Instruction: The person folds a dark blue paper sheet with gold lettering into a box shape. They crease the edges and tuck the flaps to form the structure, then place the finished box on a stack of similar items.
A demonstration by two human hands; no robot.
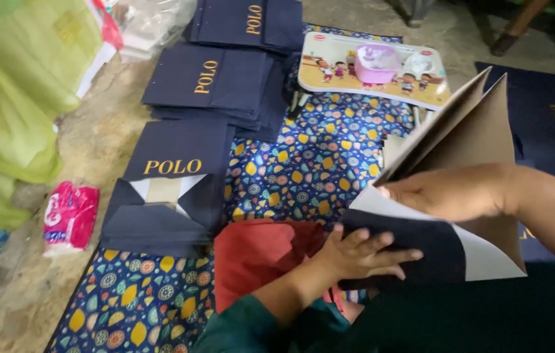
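The left hand (356,252) lay flat, fingers spread, pressing the navy flap of a half-folded paper bag (447,196) — its brown inside stood open above. The right hand (447,193) gripped the bag's white-edged fold from the top. Stacks of finished navy bags (166,196) sat well apart on the patterned mat (317,163), near a small children's folding table (372,68).

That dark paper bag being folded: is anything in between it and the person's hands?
Nothing visible. The left hand lies flat on the dark paper bag, pressing its navy flap, and the right hand rests directly on the white inner fold beneath the raised brown side. Both touch it.
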